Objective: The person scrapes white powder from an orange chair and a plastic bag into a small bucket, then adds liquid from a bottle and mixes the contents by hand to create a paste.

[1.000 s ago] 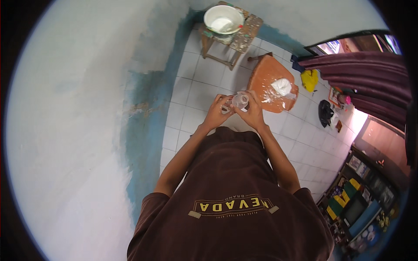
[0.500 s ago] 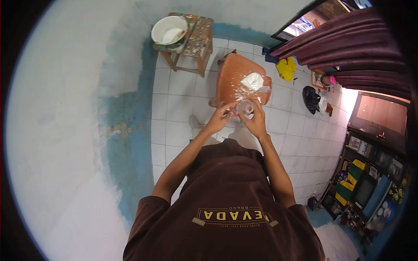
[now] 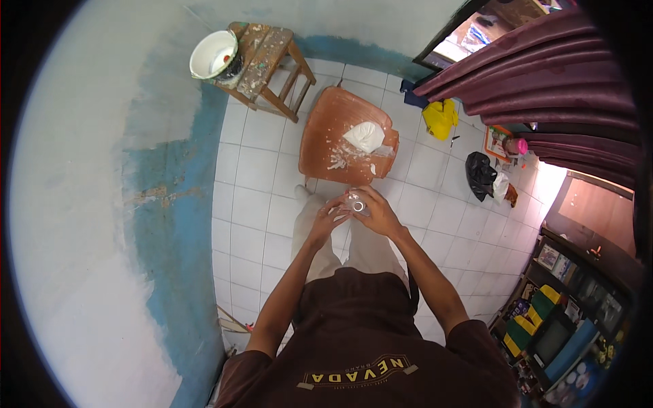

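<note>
Between my hands, in front of my thighs, is a small clear plastic bottle [image 3: 356, 201] with its round mouth facing up. My right hand [image 3: 378, 216] wraps round its right side. The fingers of my left hand [image 3: 328, 222] curl against its left side. Just beyond my hands stands an orange plastic chair [image 3: 320, 129]. On its seat lies a white plastic bag [image 3: 366, 136] with white material inside, and white splashes and crumbs are scattered around it.
At the far left a paint-stained wooden stool [image 3: 266, 61] bears a white bucket [image 3: 215, 53]. A half-painted wall [image 3: 163, 204] runs along the left. A yellow bag [image 3: 440, 120] and a black plastic bag [image 3: 480, 175] lie on the tiles at right, near a purple curtain [image 3: 530, 61].
My hands and the bottle have drawn back from the chair's edge toward my body. The view has shifted, and the bottle's mouth now faces up between my hands.
</note>
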`<action>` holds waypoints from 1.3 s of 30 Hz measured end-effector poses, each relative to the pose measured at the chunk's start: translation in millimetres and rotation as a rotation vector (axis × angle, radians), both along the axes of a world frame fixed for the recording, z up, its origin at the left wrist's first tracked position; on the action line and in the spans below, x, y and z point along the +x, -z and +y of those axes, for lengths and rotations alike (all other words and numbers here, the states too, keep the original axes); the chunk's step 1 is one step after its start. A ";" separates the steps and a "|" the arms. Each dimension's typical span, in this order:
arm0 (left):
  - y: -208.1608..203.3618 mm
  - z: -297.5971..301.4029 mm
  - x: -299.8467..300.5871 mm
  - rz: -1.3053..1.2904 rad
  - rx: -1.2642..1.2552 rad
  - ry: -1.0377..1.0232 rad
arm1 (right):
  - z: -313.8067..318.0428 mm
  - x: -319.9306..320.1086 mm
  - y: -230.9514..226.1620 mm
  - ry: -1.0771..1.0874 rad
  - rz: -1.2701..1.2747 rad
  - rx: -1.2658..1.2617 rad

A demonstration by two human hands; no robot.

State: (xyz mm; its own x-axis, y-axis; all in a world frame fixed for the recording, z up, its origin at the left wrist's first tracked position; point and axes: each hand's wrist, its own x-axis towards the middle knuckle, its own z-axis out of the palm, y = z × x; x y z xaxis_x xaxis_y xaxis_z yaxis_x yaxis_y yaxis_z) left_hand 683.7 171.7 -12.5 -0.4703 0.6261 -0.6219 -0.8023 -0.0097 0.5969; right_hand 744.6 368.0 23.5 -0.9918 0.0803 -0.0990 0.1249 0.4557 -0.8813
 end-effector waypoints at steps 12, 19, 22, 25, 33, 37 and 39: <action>127.1 36.0 -3.7 -0.196 -0.154 -0.074 | 30.8 -11.5 150.3 -0.055 -0.158 -0.073; 210.4 81.5 -18.5 -0.171 -0.192 -0.182 | 51.5 -37.7 229.8 0.066 -0.076 -0.090; 240.7 93.6 -30.3 0.174 -0.220 -0.011 | 66.9 -52.9 256.7 0.106 -0.041 -0.027; 265.2 102.1 -45.0 0.299 -0.272 0.055 | 77.7 -75.8 283.6 0.081 0.117 0.100; 251.6 115.8 -66.8 -0.130 -0.152 -0.059 | 99.0 -78.2 305.7 0.097 -0.066 0.059; 265.7 99.5 -54.3 0.158 -0.343 0.145 | 96.4 -76.9 294.8 0.119 0.034 0.143; 250.3 101.4 -48.0 0.068 -0.400 0.096 | 95.6 -58.9 290.4 0.255 -0.106 0.112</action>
